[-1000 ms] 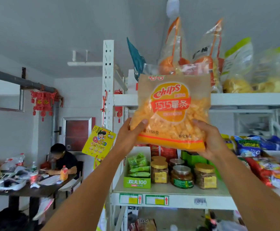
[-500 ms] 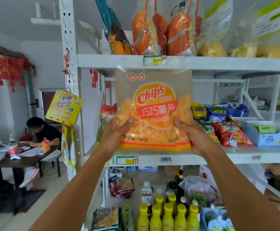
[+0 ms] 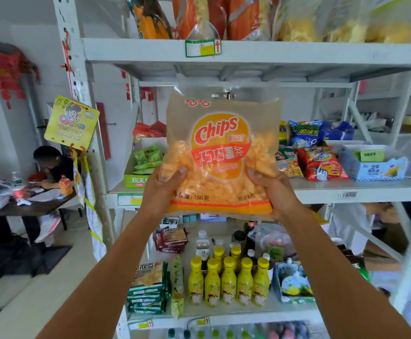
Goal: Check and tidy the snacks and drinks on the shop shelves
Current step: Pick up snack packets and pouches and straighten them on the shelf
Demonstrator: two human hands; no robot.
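I hold a large bag of orange chips point(image 3: 220, 152) upright in front of the white shop shelves, its label facing me. My left hand point(image 3: 161, 189) grips its lower left corner, thumb on the front. My right hand point(image 3: 274, 192) grips the lower right corner the same way. The bag hangs level with the middle shelf point(image 3: 356, 192) and below the top shelf point(image 3: 297, 51). It hides the goods directly behind it.
Big snack bags point(image 3: 199, 18) fill the top shelf. Small snack packets point(image 3: 319, 162) and a blue box point(image 3: 373, 165) sit on the middle shelf. Yellow bottles point(image 3: 229, 280) stand on the lower shelf. A person sits at a cluttered table point(image 3: 26, 201) on the left.
The bag has come down from in front of the top shelf to the middle shelf's level, both hands still gripping it. My view has tilted down, showing the lower shelf.
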